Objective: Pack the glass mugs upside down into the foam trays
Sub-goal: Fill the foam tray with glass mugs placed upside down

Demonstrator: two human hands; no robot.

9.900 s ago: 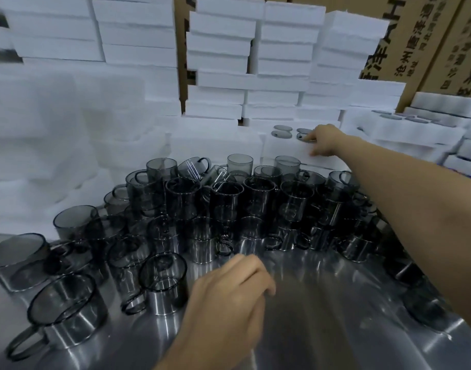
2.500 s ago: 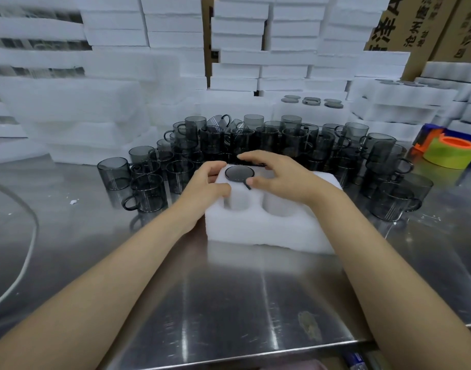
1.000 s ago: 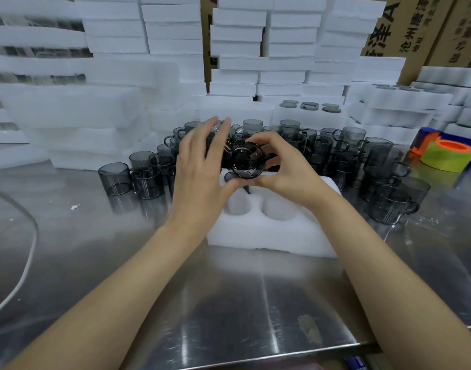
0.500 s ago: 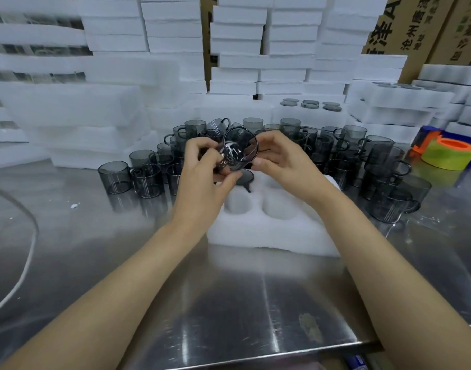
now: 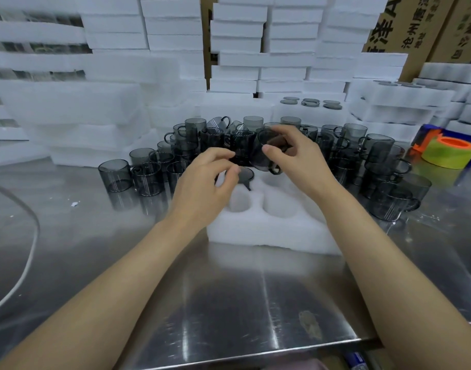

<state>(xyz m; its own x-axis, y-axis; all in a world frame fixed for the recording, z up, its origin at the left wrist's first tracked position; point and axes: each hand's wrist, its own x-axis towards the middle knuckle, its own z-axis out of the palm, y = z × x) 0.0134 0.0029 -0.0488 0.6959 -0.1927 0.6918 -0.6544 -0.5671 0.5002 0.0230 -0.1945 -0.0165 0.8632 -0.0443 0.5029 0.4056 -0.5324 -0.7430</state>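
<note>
Smoky glass mug (image 5: pixel 259 158) tilts in the right hand's (image 5: pixel 298 158) grip above the white foam tray (image 5: pixel 269 233), apparently for turning rim-down beside the seated mug (image 5: pixel 243 174), while the left hand (image 5: pixel 205 182) hovers loosely curled, empty.

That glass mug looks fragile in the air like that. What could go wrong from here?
The right hand grips the held mug, tilted, above the foam tray; a slip could drop it onto the packed mug in the back-left pocket. The loose mugs crowd right behind the tray, so a hand lowering it might knock one over.
</note>
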